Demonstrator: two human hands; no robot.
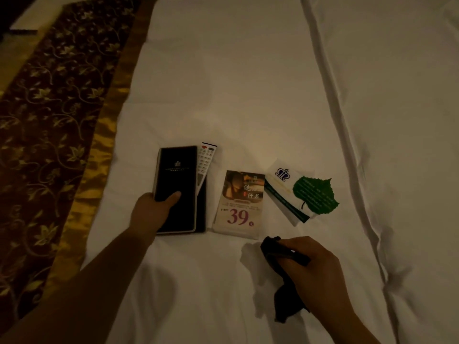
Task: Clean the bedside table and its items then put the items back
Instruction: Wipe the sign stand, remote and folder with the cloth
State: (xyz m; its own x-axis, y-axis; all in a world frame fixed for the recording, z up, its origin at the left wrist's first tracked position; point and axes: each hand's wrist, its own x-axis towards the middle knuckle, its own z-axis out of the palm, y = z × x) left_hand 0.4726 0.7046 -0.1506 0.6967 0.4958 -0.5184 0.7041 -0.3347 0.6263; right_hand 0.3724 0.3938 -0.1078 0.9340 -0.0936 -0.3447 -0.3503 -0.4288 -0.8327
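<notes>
Obs: black folder [177, 180] lies on bed sheet [248, 95], remote [206, 160] poking from its right edge; left hand [150, 214] grip pinches folder's left edge, thumb on cover; right hand [315, 265] grip wraps dark cloth [288, 306]. Judged: folder stiff, light, slick cover; tilting may shed remote.

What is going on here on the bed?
A person is handling small items that lie on a white sheet. The left hand grips the lower end of a black folder, and a remote pokes out from beneath its right edge. The right hand holds a dark cloth close to a price card. A white card and a leaf card lie further right, untouched.
</notes>
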